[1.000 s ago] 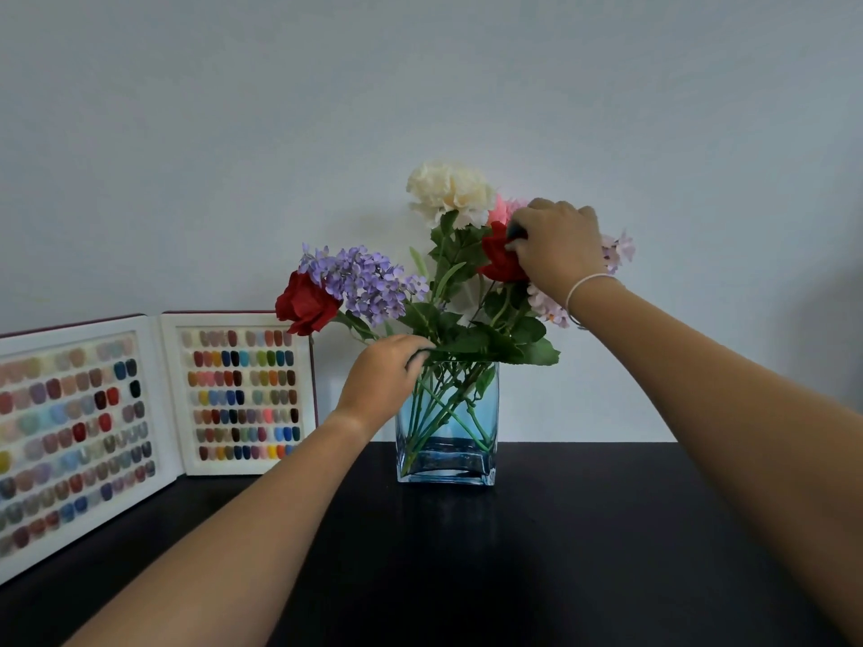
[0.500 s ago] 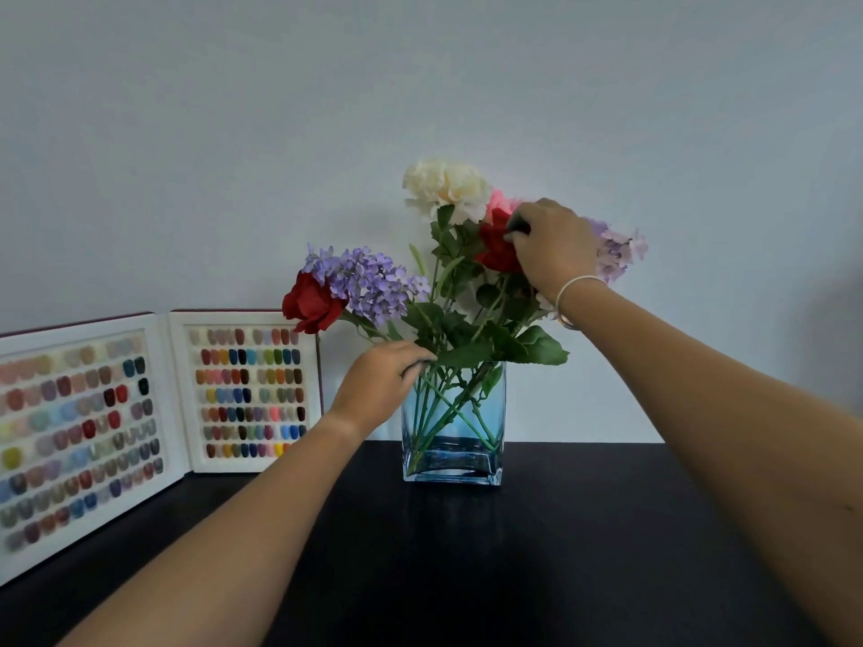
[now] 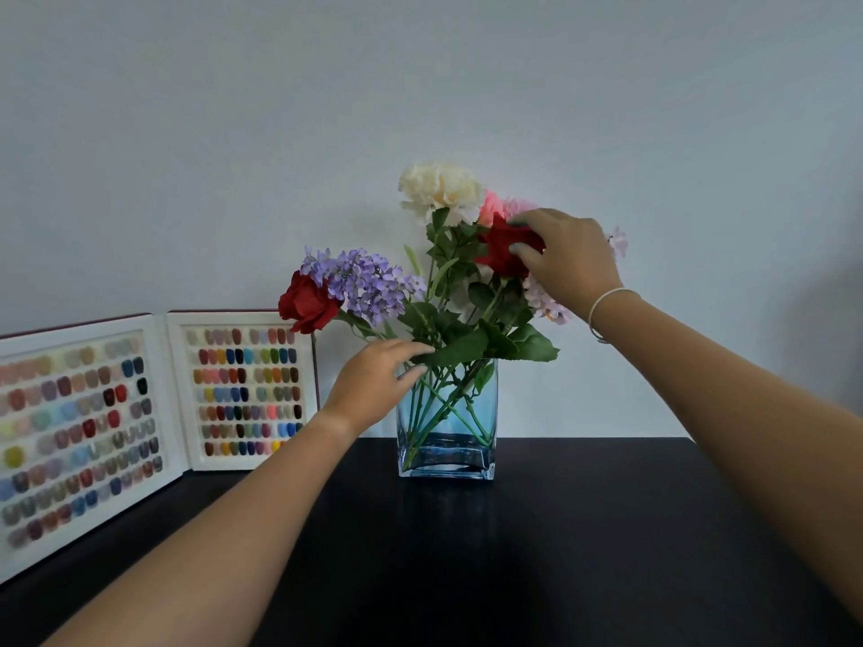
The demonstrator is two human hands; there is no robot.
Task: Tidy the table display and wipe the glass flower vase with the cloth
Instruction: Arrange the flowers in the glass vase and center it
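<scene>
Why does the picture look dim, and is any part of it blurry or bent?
Head view: the light is soft and flat, with a faint shadow on the wall at far right. The dark table shows only a weak reflection below the glass vase. The nail colour chart at the left edge is smeared and looks slanted by the wide lens. The flowers and both hands stay fairly sharp.

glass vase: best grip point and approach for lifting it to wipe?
Grip the glass vase low on its flat side walls, coming from the front, fingers wrapping left and right. The stems and leaves crowd the mouth, and the left hand sits at the rim, so a top approach looks blocked.
</scene>
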